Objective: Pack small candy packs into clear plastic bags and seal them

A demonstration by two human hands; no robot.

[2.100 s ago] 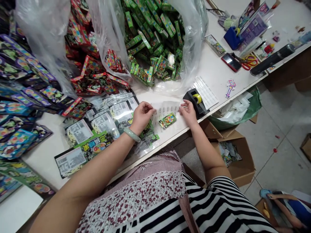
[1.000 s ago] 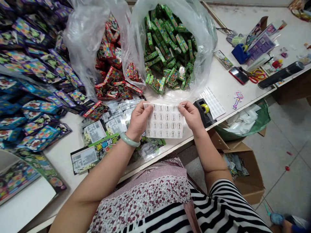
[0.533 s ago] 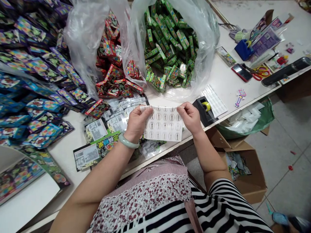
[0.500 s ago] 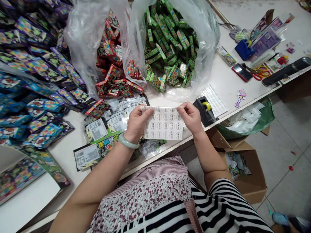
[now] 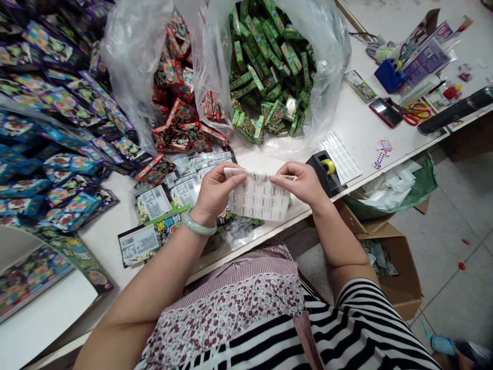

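Sticker sheet (image 5: 259,198) of round labels is held up just above the near table (image 5: 358,133) edge, its top edge pinched between closed fingers of the left hand (image 5: 215,192) and right hand (image 5: 302,182). Black tape dispenser (image 5: 323,172) is seen just right; bagged green boxes (image 5: 269,67) are piled farther back.

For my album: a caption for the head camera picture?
Left hand and right hand hold a sticker sheet over a crowded table.
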